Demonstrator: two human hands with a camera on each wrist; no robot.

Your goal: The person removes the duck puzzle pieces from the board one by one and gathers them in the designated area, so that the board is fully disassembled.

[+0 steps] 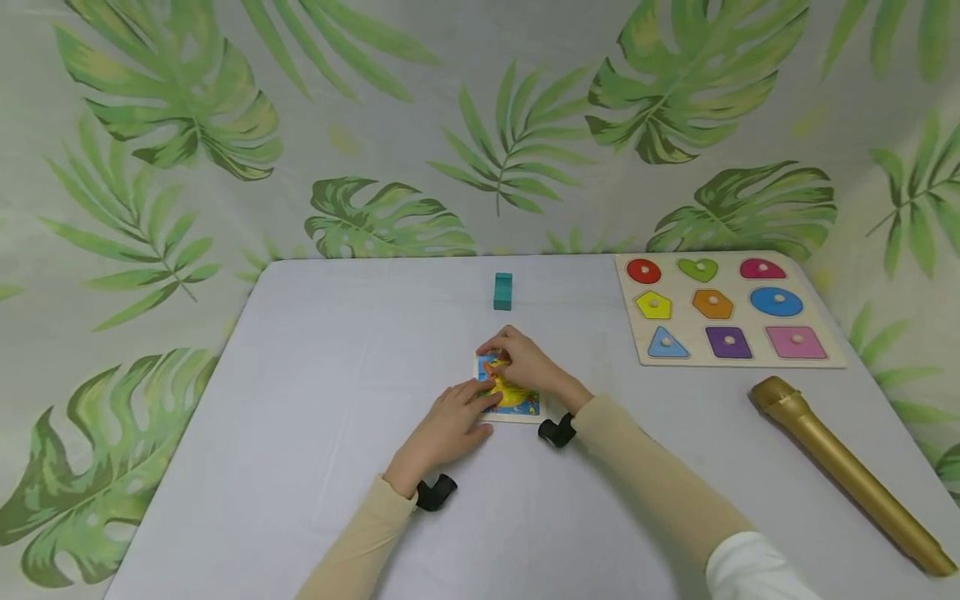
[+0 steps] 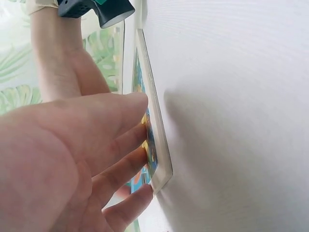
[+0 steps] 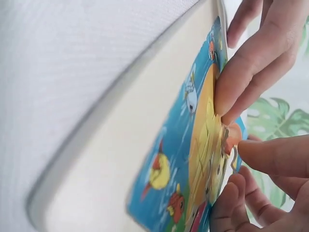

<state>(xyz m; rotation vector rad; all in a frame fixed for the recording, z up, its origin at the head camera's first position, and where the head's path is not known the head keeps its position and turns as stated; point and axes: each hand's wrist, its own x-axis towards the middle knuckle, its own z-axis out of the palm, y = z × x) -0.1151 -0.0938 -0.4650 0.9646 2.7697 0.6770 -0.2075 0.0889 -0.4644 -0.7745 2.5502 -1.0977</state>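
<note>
A small wooden jigsaw puzzle (image 1: 517, 407) lies on the table, showing a yellow duck on blue water with little fish. My left hand (image 1: 448, 427) rests its extended fingertips on the puzzle's left part; in the left wrist view the fingers (image 2: 123, 171) touch the picture by the pale board edge (image 2: 159, 130). Over the upper part of the picture is my right hand (image 1: 525, 364). Its thumb and fingers pinch a puzzle piece (image 3: 233, 137) with orange on it, slightly raised, in the right wrist view. The fingers partly hide that piece.
A teal block (image 1: 503, 292) stands beyond the puzzle. At the back right lies a knobbed shape board (image 1: 652, 352) with several coloured shapes. A gold microphone (image 1: 847, 471) lies along the right side. A leaf-patterned cloth (image 1: 540, 125) hangs behind the white table (image 1: 300, 400).
</note>
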